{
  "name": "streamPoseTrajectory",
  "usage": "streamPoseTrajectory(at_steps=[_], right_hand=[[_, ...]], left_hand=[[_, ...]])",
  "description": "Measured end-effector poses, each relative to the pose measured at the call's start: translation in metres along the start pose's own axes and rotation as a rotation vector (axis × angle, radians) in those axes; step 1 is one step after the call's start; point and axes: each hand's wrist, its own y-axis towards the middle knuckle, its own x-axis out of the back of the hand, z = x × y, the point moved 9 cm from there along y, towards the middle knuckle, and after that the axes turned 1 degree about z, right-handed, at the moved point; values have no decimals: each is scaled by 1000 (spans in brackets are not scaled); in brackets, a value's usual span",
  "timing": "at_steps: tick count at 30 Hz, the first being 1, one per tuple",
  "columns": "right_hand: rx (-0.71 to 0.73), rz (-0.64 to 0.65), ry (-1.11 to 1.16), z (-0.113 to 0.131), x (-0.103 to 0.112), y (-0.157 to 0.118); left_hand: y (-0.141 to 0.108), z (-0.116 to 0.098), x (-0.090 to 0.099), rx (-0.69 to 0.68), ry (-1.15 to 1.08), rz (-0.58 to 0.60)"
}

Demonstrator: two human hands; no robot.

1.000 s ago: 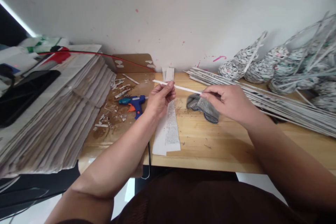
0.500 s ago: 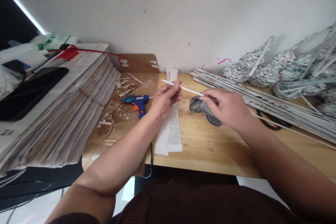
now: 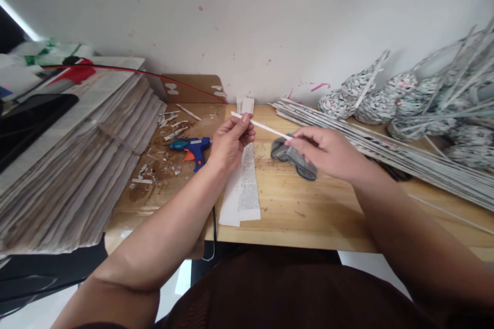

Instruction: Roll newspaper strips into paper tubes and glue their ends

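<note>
A thin white rolled-paper tube (image 3: pixel 270 130) slants between my hands above the table. My left hand (image 3: pixel 228 144) pinches it near its far left end, thumb on top, and a short tip sticks out past the fingers. My right hand (image 3: pixel 328 151) closes thumb and fingers round it further along. A thin white length (image 3: pixel 450 213) showing beyond my right forearm lines up with the tube and looks like its continuation. Printed paper strips (image 3: pixel 249 190) lie beneath my left hand. Under my right fingers sits a crumpled grey cloth (image 3: pixel 295 157).
A blue glue gun (image 3: pixel 196 150) lies among paper scraps on a brown board (image 3: pixel 154 200). Left of it rises a thick newspaper stack (image 3: pixel 92 164) with a black phone (image 3: pixel 42 118) on top. At right are a bundle of paper rods (image 3: pixel 370 146) and several woven paper shapes (image 3: pixel 374 105).
The whole view has shifted slightly, so everything appears further left. Both hands keep their hold on the paper tube, which slants a little more steeply down to the right.
</note>
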Motion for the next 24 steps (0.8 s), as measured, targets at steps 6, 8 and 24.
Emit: streamPoseTrajectory(at_steps=[6, 8, 24], right_hand=[[221, -216, -299, 19, 1, -3], [175, -180, -255, 15, 0, -2], [175, -199, -241, 20, -4, -4]], left_hand=[[-2, -2, 2, -17, 61, -30], [-2, -3, 2, -24, 64, -33], [-11, 4, -17, -7, 79, 108]])
